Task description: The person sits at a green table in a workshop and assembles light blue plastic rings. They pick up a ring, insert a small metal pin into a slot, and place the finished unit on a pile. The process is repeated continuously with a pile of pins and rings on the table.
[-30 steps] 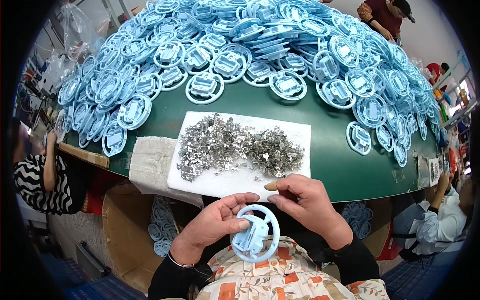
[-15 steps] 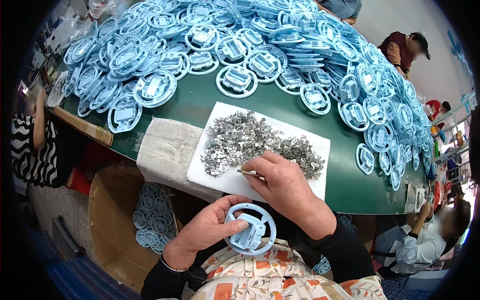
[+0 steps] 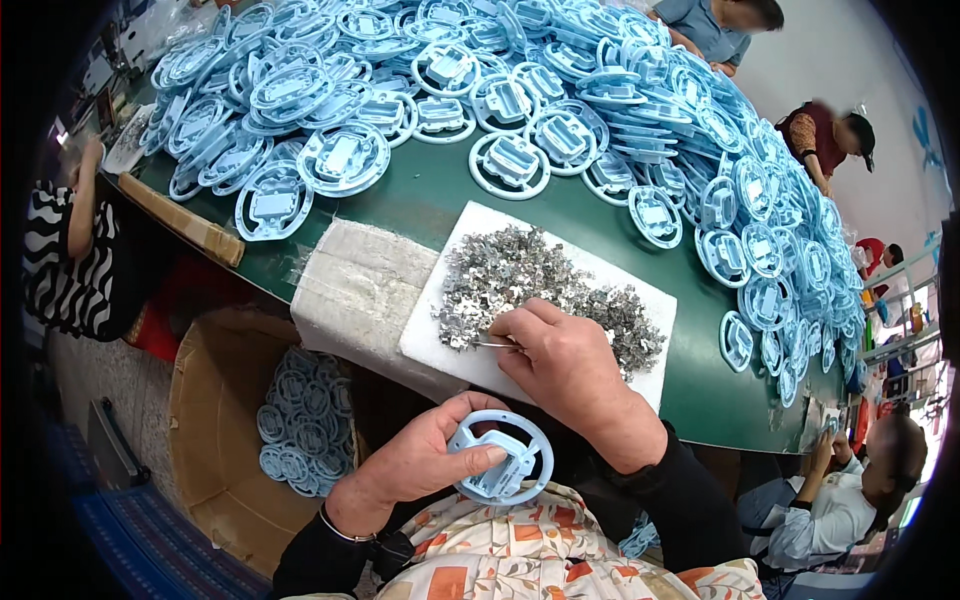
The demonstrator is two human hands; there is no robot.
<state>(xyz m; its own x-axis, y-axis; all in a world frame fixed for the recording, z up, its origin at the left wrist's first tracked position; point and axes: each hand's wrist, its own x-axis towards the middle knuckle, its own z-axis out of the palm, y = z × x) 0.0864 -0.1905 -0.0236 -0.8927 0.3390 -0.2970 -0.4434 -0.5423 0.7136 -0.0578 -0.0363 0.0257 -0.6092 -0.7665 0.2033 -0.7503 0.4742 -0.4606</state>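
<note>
A: Where is the round blue part sitting right now?

B: The light-blue plastic ring (image 3: pixel 500 458) is being held low over the person's lap, just off the near edge of the table (image 3: pixel 440 190). The left hand (image 3: pixel 425 465) is gripping it closed, thumb lying across the rim and fingers curled beneath, so its open face is tilting up toward the head, probably to keep the centre piece in plain sight.

A: And the other hand?

B: The right hand (image 3: pixel 565 360) is reaching over the white tray (image 3: pixel 455 345), its grip pinched shut on a small metal clip (image 3: pixel 492 345) at the near edge of the pile of metal clips (image 3: pixel 540 290). The tray is lying right at the table edge, seemingly so the pile is within easy reach.

A: What is lying around them?

B: A folded white cloth (image 3: pixel 355 285) is lying just left of the tray. Beyond it, heaps of matching blue rings (image 3: pixel 520 160) are covering most of the green top. A cardboard box (image 3: pixel 215 430) on the floor is holding more rings. Other people are working round the far side.

A: Anything in the way?

B: Nothing is standing between the hands; only the tray's near rim is lying between pile and ring.
</note>
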